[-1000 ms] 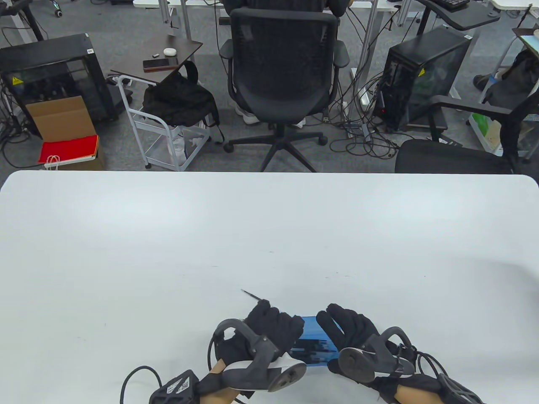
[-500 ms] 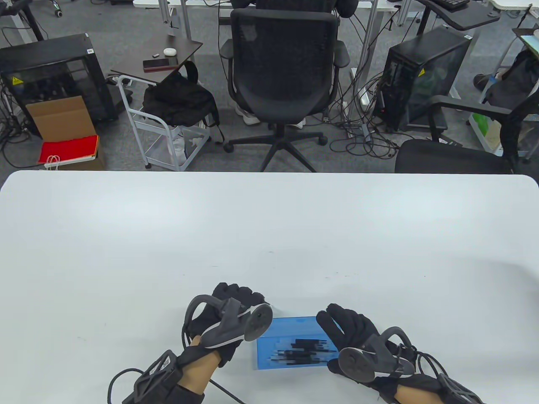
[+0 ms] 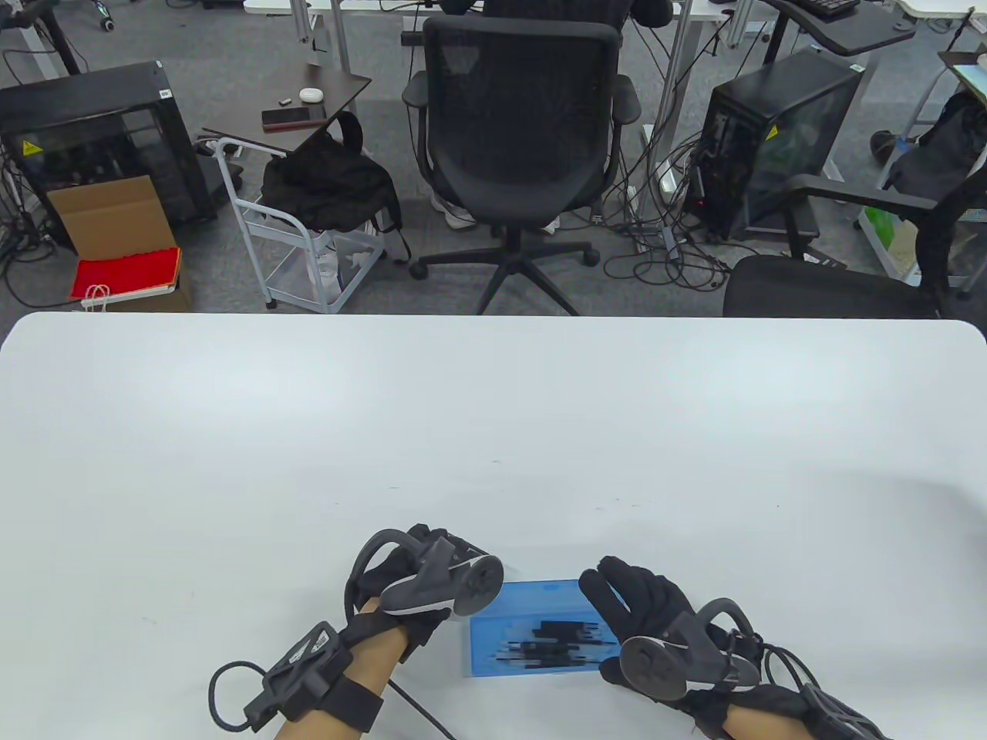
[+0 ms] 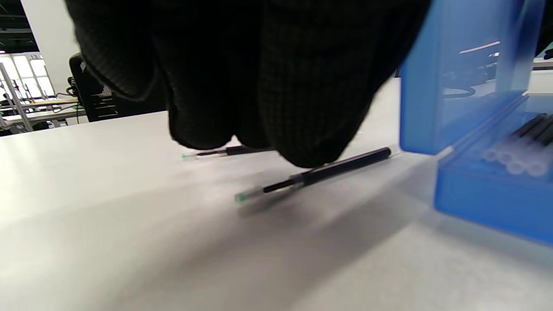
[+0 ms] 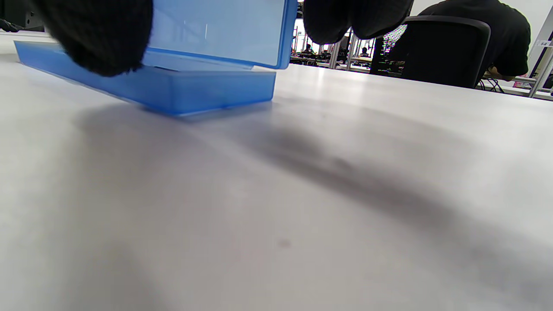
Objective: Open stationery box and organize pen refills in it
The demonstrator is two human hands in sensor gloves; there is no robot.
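I am viewing the blue stationery box (image 3: 532,632) lying open at the near edge of the white table (image 3: 493,432), its lid (image 4: 453,73) standing raised; pen refills (image 4: 525,142) are lying side by side in its base (their count is blurred). My right hand (image 3: 648,609) is gripping the box's right end, fingers curled over the lid. My left hand (image 3: 432,563) is reaching down just left of the box, fingertips (image 4: 302,147) touching a loose refill (image 4: 315,175); whether they are pinching it I cannot tell. A second refill (image 4: 216,153) is lying beyond.

Overhead table view, two low wrist views, all sharing blue box (image 3: 532,628)
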